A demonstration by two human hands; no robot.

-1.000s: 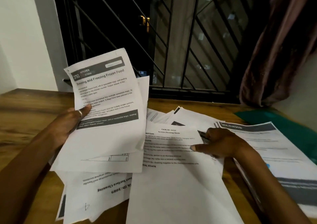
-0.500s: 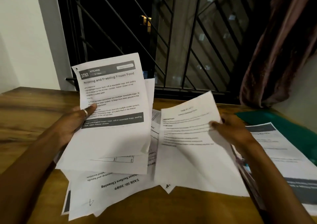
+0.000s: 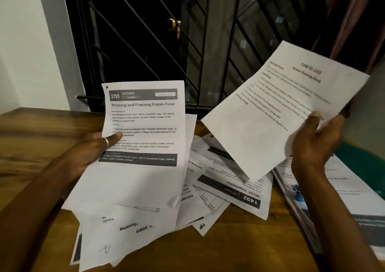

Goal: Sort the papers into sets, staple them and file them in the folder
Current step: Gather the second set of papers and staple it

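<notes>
Lifting one sheet clear of the loose pile with the right hand, pinched at its lower edge between thumb in front and curled fingers behind. Flat on the pile a second ago, half raised a moment later, now held high and tilted above the right side of the worktop. Readable on it: "TASK ID: 2652", "Screen Cleaning Check", "DESCRIPTION", "TASK GOAL", "INITIAL STATE". Gripping a small sheaf upright in the left hand, thumb with a ring pressed on the front page, much as before; headed "3793 KITCHEN" and "Portioning and Freezing Frozen Food". Probably mid-sort, weighing whether the raised page joins the sheaf or starts another set; stapling and filing judged not yet reached. Uncovered beneath and lying upside down: a page marked "1492" and "Wash Vegetables". Nearer the front edge, another page with "3089" and "Cleaning". Along the right edge, a separate stack, print too blurred to read, partly covering the green folder toward the far right corner.
</notes>
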